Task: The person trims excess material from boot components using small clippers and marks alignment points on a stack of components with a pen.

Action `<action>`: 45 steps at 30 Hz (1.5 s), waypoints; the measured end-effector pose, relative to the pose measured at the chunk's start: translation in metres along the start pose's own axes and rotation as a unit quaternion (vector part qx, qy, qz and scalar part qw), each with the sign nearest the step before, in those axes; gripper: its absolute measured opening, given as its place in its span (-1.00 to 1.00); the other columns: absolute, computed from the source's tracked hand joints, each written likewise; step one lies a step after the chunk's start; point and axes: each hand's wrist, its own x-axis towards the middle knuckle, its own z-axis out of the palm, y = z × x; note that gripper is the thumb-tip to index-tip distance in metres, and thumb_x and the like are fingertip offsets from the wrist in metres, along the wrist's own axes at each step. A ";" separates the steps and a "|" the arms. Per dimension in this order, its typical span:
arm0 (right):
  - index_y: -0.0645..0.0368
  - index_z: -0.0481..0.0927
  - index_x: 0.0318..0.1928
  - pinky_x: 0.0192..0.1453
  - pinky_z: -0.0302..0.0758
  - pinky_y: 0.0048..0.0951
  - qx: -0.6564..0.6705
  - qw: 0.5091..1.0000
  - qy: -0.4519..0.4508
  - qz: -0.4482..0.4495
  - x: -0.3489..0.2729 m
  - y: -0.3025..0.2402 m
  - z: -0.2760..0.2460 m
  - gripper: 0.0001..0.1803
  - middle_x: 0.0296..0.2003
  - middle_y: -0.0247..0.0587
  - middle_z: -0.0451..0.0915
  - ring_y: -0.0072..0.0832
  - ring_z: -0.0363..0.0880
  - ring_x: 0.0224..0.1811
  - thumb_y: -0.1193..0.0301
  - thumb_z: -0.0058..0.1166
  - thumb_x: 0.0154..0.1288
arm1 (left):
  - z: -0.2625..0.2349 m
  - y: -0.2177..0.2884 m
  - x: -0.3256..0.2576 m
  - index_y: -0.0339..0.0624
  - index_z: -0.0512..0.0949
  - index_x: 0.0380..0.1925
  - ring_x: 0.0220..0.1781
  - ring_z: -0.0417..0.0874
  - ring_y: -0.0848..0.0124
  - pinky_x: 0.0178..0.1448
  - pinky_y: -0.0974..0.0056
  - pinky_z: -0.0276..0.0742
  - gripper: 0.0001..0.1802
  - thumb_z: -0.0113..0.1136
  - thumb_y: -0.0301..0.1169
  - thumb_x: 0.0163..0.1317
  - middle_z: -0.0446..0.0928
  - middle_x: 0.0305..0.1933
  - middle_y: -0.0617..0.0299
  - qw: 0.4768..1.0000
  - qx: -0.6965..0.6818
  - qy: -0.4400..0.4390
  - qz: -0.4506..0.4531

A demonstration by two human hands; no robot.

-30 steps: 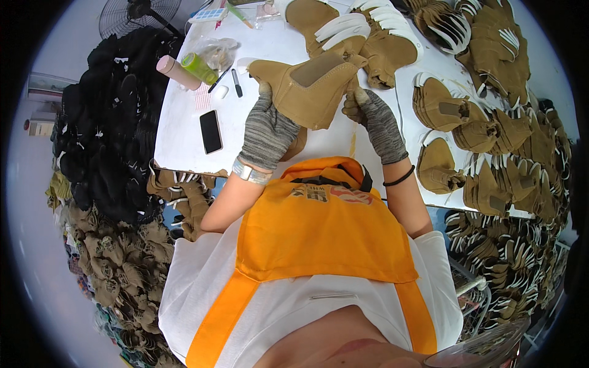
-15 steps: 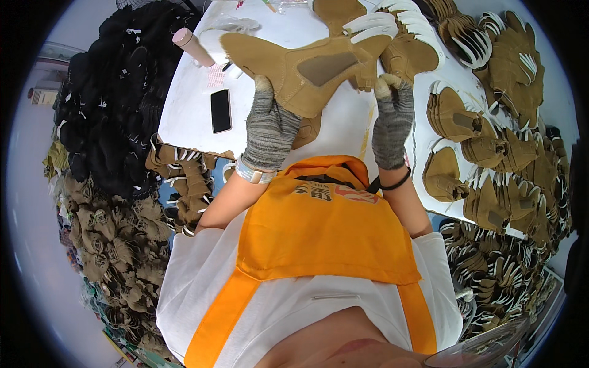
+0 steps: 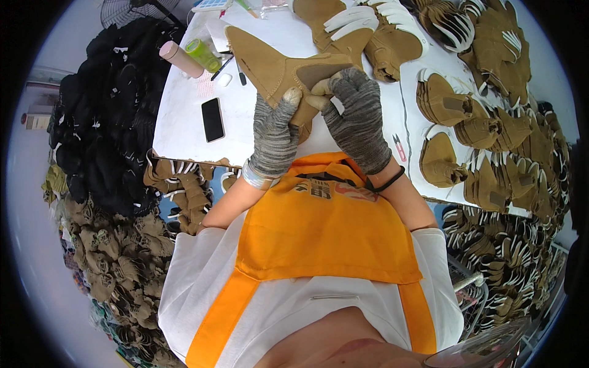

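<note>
Over the near part of the white table, both hands hold up a brown suede shoe upper (image 3: 264, 64) with stitched seams and a darker grey patch on its right part. My left hand (image 3: 273, 138), in a grey knit glove, grips its lower edge, the thumb lying on the front. The gloved right hand (image 3: 357, 116) is bent inward and pinches the piece beside the grey patch with thumb and fingers. Part of another brown piece shows behind the hands, low down. More brown uppers with white edges (image 3: 389, 49) lie just beyond.
On the white table (image 3: 178, 126) at left are a phone (image 3: 213, 119), a pink bottle (image 3: 181, 59), a green bottle (image 3: 203, 56) and a white earphone case (image 3: 224, 80). Small thread snips (image 3: 399, 148) lie at right, near stacked brown uppers (image 3: 442, 161). Dark piles (image 3: 101, 116) stand at left.
My right hand has moved left and turned inward onto the upper. The upper has swung, its grey patch now narrower and partly covered. The view has shifted, showing the green bottle and snips.
</note>
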 end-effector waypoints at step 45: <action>0.18 0.64 -0.27 -0.22 0.49 -0.34 -0.050 0.998 0.001 0.029 -0.008 0.050 -0.054 -0.85 -0.37 -0.22 0.56 -0.32 0.54 -0.33 0.39 0.18 0.19 | 0.018 -0.020 0.049 -0.32 0.32 0.21 0.05 0.55 0.38 0.14 0.29 0.48 -0.47 0.13 -0.24 0.35 0.52 0.06 0.09 0.966 0.247 -0.080 0.010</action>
